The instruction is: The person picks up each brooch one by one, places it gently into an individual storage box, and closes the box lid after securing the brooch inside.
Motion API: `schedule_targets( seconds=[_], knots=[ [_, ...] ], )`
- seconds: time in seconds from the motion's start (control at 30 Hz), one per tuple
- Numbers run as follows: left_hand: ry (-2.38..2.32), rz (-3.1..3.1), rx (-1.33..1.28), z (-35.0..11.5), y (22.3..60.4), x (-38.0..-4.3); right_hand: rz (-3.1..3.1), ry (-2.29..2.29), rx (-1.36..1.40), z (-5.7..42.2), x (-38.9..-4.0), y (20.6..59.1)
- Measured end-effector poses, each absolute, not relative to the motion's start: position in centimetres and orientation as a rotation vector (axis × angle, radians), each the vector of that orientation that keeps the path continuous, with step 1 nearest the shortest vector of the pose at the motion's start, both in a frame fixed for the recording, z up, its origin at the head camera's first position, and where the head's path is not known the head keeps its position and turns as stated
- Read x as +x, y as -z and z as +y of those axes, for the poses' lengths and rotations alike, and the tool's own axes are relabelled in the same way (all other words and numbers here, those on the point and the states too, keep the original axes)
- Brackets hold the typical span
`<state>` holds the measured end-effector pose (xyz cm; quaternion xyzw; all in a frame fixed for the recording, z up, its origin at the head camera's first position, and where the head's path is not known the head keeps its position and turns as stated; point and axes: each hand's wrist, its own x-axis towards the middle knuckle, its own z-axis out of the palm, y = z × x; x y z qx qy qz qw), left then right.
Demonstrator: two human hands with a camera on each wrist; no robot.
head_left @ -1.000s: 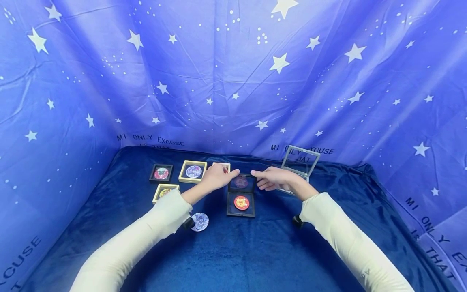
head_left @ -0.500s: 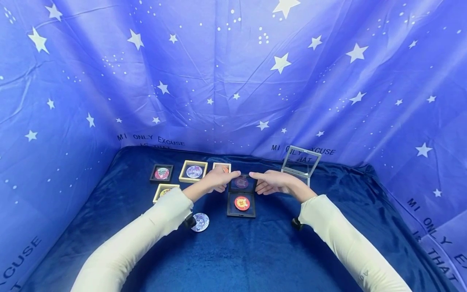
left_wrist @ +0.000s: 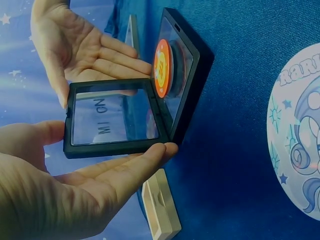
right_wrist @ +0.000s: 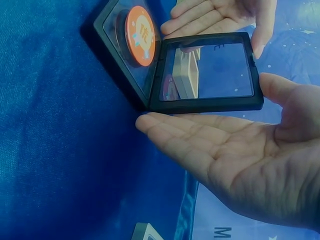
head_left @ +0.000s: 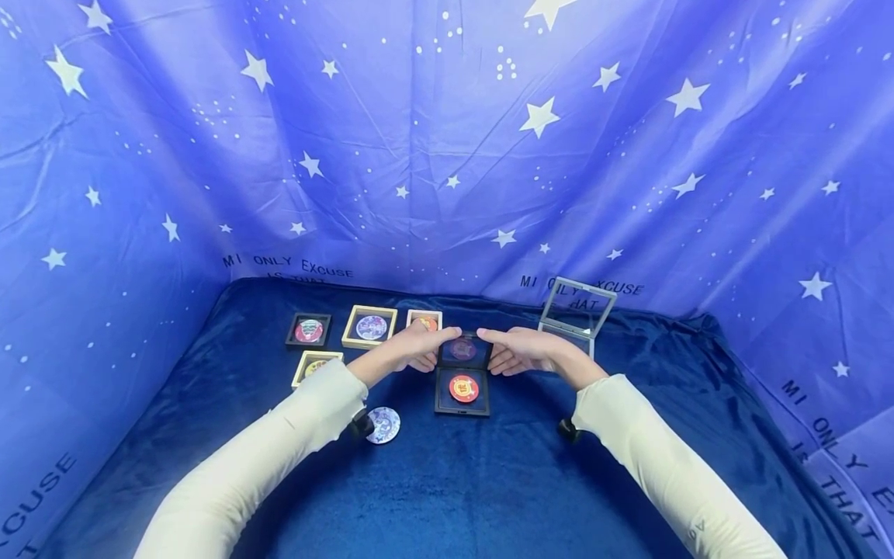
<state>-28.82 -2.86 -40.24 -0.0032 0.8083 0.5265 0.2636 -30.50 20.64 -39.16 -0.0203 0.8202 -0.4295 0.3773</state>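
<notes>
A small black display case [head_left: 462, 369] stands unfolded in the middle of the table, its clear-windowed lid [left_wrist: 116, 149] raised at an angle behind the base. On the base's clear film sits a round red-orange badge [head_left: 464, 388] with a yellow centre. My left hand [head_left: 417, 344] holds the lid's left side, thumb at the top edge and fingers along the side down to the hinge. My right hand [head_left: 525, 347] mirrors it on the right side, thumb on the top edge and fingers stretched along the side [right_wrist: 215, 145].
A loose round badge [head_left: 384, 425] lies near my left wrist. Framed badges stand at left: a black case [head_left: 309, 331], a yellow frame [head_left: 370, 328], a smaller yellow one [head_left: 304, 371] and a pale one [head_left: 424, 317]. An open pale grey case [head_left: 578, 307] stands back right.
My right hand has come in from slightly right of the lid to touch it. My left thumb has shifted slightly right along the top edge. The case stays in place.
</notes>
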Motion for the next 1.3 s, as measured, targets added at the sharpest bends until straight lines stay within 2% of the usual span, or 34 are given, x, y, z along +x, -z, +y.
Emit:
schedule_targets(
  seconds=[1.3],
  knots=[
    [-1.315, 2.119, 0.079, -3.8, 40.5, -29.1, 2.072, 1.129, -0.163, 21.8, -30.5, 40.6]
  ],
)
